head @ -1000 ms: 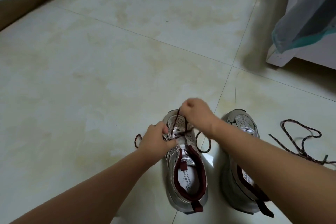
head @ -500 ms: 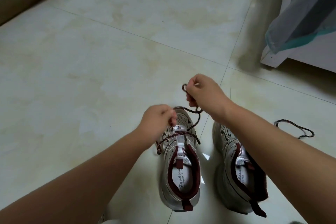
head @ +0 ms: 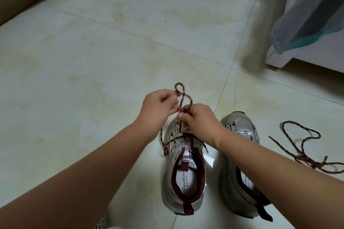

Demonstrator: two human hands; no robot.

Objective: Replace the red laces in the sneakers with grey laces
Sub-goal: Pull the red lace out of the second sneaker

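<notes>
Left hand (head: 158,107) and right hand (head: 200,119) both pinch the red lace (head: 181,92) at frame centre. A hasty tug (eyelets grip) could snag it or tip the left sneaker (head: 184,169).

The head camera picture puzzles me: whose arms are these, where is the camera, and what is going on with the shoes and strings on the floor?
There is no machine here. A person wears a wide-angle camera on the head, so you look down along their own two bare arms. The left hand and the right hand both pinch a dark red lace, which loops up between them and runs down into the left sneaker. That shoe stands on the tiled floor, with part of the lace threaded through it and trailing off its side. Beside it stands the right sneaker; no lace shows in the part of it that is visible. Another dark red lace lies loose on the floor, further right. At the right edge a cloth hangs over white furniture. No grey laces are in view.
</notes>
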